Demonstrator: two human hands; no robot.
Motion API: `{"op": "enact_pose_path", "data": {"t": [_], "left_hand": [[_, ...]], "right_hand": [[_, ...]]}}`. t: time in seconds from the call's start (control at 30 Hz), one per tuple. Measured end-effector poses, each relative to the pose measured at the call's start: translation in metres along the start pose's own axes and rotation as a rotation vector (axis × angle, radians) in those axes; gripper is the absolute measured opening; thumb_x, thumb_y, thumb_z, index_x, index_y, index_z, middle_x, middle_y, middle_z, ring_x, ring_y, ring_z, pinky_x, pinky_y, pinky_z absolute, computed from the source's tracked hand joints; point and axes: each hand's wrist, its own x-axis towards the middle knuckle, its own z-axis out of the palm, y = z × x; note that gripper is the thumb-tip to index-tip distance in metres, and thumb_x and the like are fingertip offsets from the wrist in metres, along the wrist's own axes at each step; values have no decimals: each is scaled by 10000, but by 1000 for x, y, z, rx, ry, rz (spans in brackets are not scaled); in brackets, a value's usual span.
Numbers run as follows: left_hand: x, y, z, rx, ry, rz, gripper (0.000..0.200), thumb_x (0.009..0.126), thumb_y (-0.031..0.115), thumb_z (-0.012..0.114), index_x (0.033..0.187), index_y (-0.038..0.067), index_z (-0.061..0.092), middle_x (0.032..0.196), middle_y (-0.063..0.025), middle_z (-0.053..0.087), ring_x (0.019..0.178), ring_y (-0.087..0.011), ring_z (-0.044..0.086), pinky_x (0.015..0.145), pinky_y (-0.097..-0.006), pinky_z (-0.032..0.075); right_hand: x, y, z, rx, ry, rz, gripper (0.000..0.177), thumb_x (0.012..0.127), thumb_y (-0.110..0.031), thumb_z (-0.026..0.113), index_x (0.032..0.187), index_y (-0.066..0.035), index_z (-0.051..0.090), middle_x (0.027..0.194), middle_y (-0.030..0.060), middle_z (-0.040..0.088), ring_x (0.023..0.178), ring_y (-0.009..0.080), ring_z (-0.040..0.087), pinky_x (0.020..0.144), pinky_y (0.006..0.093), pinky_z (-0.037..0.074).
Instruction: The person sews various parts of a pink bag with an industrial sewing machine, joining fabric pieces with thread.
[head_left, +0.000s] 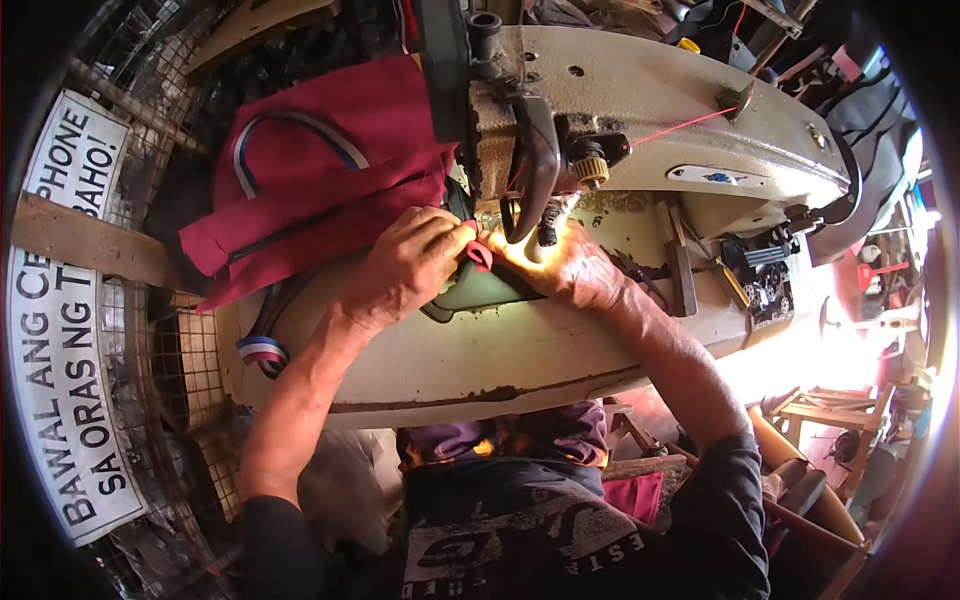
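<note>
A large beige sewing machine [640, 110] with worn paint fills the upper middle, red thread running along its arm. Dark red fabric [330, 150] with a white, blue and red striped strap [300, 118] lies to the left of the needle area. My left hand [420, 262] is closed, its fingers pinching the edge of a small red piece [480, 255] just in front of the machine's head. On the other side of that piece, my right hand [565, 265] is closed too, its fingertips at the lit needle area. The fingertips and the needle are partly hidden by glare and machine parts.
Wire mesh and a lettered white sign [70, 320] stand at the left. Small tools, one a yellow-handled tool [733, 284], lie on the machine bed at the right. A rolled striped strap end [262, 352] hangs at the bed's left. Wooden pieces stand at the lower right.
</note>
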Motion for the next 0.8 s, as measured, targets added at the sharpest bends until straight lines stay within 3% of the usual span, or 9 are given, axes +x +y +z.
{"op": "enact_pose_path", "data": {"t": [0.13, 0.23, 0.37, 0.5, 0.63, 0.8], "left_hand": [[8, 1, 3, -241, 80, -224, 101, 911, 66, 712, 993, 10, 695, 898, -121, 685, 860, -308, 687, 754, -418, 562], [11, 0, 2, -264, 45, -303, 94, 929, 105, 706, 973, 22, 701, 904, -113, 686, 822, -315, 687, 711, -410, 558], [9, -3, 7, -283, 52, -330, 130, 905, 94, 728, 1013, 26, 705, 864, -115, 658, 774, -304, 670, 662, -421, 539], [12, -3, 7, -198, 90, -178, 197, 856, 47, 749, 1044, 29, 695, 831, -109, 637, 728, -294, 657, 643, -416, 538], [3, -11, 15, -156, 96, -162, 223, 833, 19, 755, 1047, 29, 691, 816, -106, 638, 704, -285, 658, 619, -402, 539], [2, -10, 21, -126, 165, -170, 203, 826, 1, 761, 1016, 26, 697, 802, -111, 683, 690, -284, 681, 603, -392, 542]], "right_hand": [[10, 7, 8, 243, 249, 64, 99, 818, -145, 694, 819, -49, 669, 725, 128, 621, 663, 361, 626, 626, 465, 501], [11, 8, 13, 278, 230, 178, 160, 799, -151, 693, 814, -19, 603, 752, 154, 623, 695, 380, 616, 662, 474, 495], [11, -7, 11, 632, 238, 476, 170, 822, -132, 681, 912, 2, 625, 813, 178, 647, 763, 399, 628, 708, 480, 507], [7, -5, 11, 423, 236, 272, 175, 853, -136, 654, 940, 15, 631, 837, 185, 649, 761, 397, 623, 706, 465, 510], [3, -4, 14, 512, 196, 429, 182, 846, -162, 654, 896, 13, 642, 801, 174, 630, 735, 373, 611, 674, 449, 491], [2, -6, 13, 451, 216, 373, 179, 868, -179, 641, 809, -11, 655, 739, 150, 611, 661, 331, 589, 617, 435, 465]]}}
